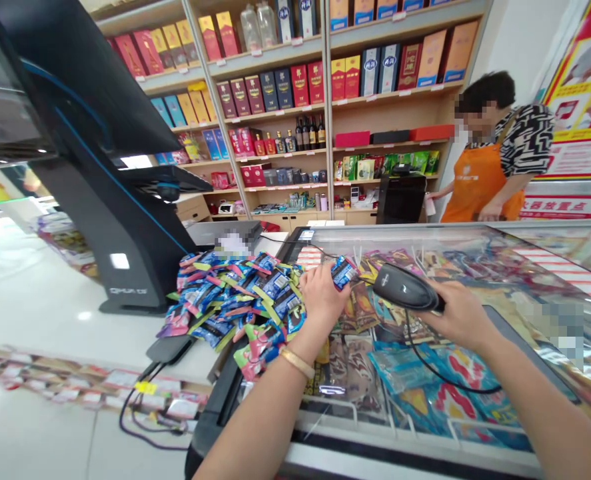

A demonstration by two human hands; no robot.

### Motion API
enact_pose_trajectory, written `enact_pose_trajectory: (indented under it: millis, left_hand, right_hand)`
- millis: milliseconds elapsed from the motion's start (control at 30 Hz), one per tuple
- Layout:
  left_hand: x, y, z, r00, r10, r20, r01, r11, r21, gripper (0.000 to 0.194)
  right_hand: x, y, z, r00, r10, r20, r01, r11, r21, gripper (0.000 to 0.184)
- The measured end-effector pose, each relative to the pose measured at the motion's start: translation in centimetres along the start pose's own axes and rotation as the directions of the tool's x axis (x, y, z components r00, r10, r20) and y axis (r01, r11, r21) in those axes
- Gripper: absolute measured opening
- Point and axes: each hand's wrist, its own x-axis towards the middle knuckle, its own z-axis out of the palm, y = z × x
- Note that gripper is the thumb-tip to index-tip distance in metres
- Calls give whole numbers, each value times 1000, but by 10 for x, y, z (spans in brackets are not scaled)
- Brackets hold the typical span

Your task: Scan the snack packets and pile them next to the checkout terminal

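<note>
My left hand (322,293) is closed on a small blue snack packet (344,271), held up above the glass lid of a freezer chest (475,267). My right hand (458,313) grips a black handheld barcode scanner (404,288) whose head points left toward the packet. The scanner's black cable (440,373) runs across the glass. A gold bracelet (298,362) is on my left wrist. Just left of my left hand lies a heap of several blue, pink and green snack packets (235,297).
A black checkout terminal (110,200) stands on the white counter (40,300) at the left, with cables (140,413) hanging off its front. Shelves of boxed goods and bottles (285,87) fill the back wall. A person in an orange apron (490,160) stands at the right.
</note>
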Motion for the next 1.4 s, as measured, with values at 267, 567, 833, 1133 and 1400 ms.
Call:
enact_pose_trajectory:
  millis: [267, 567, 833, 1133, 1400]
  left_hand:
    - [34, -50, -68, 981, -96, -170, 126, 976, 179, 43]
    - [51, -118, -113, 952, -252, -177, 302, 876, 376, 48]
    - [48, -110, -107, 924, -174, -340, 257, 942, 216, 48]
    - [36, -1, -42, 981, 133, -140, -142, 988, -54, 44]
    - [6, 67, 44, 913, 237, 333, -223, 971, -81, 66]
  right_hand:
    - [-6, 13, 15, 996, -48, -74, 52, 997, 63, 25]
    - [-8, 17, 21, 990, -74, -121, 86, 991, 101, 25]
    - [-4, 17, 8, 990, 2, -144, 1, 1000, 16, 27]
    - [4, 31, -29, 964, 122, -235, -150, 983, -105, 28]
    - [0, 43, -29, 953, 172, -251, -226, 952, -205, 27]
